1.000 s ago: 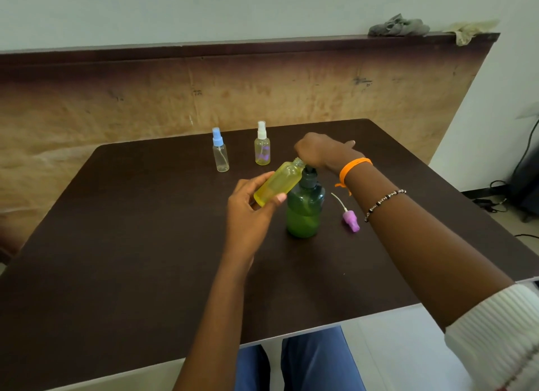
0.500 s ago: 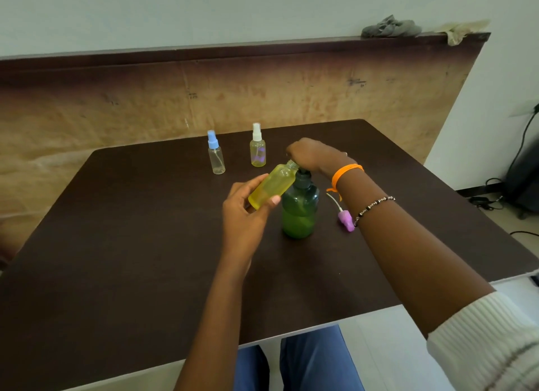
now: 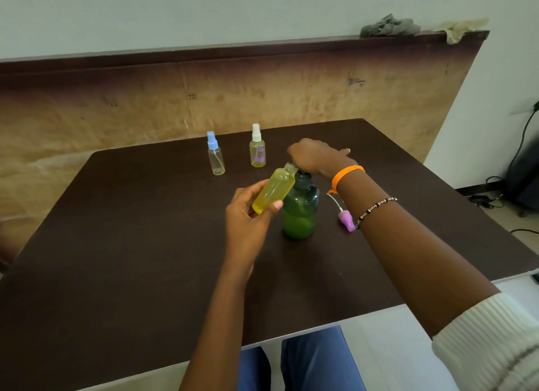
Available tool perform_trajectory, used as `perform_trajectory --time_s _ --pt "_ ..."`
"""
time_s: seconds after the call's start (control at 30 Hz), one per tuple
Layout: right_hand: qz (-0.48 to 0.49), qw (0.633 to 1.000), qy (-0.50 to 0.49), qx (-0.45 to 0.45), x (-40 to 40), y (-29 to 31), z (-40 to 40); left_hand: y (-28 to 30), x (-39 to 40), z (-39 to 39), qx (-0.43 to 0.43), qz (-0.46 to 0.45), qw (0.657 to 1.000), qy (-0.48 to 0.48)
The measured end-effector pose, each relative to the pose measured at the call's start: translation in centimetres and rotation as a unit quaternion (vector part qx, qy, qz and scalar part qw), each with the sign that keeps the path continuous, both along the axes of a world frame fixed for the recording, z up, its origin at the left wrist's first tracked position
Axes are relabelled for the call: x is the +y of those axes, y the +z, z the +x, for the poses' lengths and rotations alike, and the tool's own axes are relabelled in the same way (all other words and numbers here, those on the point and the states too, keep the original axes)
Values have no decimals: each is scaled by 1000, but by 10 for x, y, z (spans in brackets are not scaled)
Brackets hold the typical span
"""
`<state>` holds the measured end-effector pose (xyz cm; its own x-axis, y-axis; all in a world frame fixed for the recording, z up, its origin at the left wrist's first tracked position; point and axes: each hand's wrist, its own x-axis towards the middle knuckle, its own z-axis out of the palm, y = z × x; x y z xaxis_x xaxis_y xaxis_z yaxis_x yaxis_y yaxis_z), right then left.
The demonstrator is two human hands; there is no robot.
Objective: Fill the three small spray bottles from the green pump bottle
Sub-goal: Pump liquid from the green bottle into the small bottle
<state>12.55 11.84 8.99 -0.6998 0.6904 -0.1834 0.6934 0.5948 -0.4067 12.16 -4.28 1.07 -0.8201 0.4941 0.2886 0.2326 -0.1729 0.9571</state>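
Observation:
The green pump bottle [image 3: 300, 212] stands upright in the middle of the dark table [image 3: 122, 244]. My right hand [image 3: 316, 157] rests on top of its pump head, hiding the nozzle. My left hand [image 3: 248, 221] holds an uncapped yellow spray bottle [image 3: 274, 190] tilted, its open neck up against the pump under my right hand. Its purple spray cap [image 3: 345, 220] with a white tube lies on the table right of the green bottle. A clear spray bottle with a blue cap [image 3: 215, 154] and a yellowish one with a white cap [image 3: 257, 151] stand behind.
A brown board [image 3: 262, 98] rises behind the table's far edge, with rags [image 3: 389, 25] on its top ledge. Cables and a dark object [image 3: 522, 186] lie on the floor at the right. My blue-trousered legs [image 3: 300, 361] show below the table's near edge.
The view has shifted slightly. My right hand has stayed on the pump head, and my left hand keeps the yellow bottle's neck at the nozzle, with hardly any movement.

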Motion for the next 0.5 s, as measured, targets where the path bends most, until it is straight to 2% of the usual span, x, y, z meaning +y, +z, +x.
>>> perform_trajectory --time_s 0.17,0.27,0.37,0.5 --pt "-1 1000 8 4 -5 5 2 4 -2 -2 16 0 1000 3" --pt "-19 998 35 41 1 2 -2 2 1 -3 12 -1 1000 -1" --pt "-70 988 0 140 3 -3 -2 -2 4 -4 6 -7 1000 -5" --pt "-250 922 -12 295 -6 -3 9 -7 6 -4 -10 -4 1000 -11"
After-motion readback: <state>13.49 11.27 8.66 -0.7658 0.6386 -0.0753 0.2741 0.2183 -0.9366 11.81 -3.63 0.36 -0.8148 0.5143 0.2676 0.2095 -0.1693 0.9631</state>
